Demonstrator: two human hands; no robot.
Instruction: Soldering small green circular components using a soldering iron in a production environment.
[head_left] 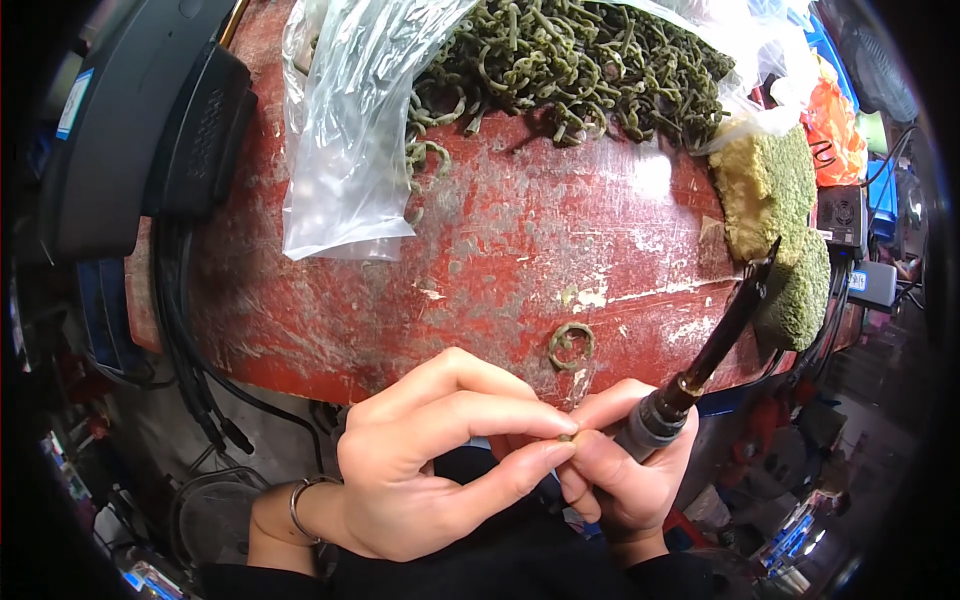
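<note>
1. Pinching one tiny olive piece, left grip and right grip met.
2. Right grip also clamped one slender dark tool.
3. One rough green ring lay apart on scuffed red surface.

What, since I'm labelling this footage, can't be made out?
Head view:
Tiny greenish piece: shape, mostly covered by fingertips of the bare left hand and right hand.
Slender dark tool with black cylindrical grip: grip's lower end, hidden by the right hand.
Dark-green curled heap: far side, cut off by upper edge.
</note>
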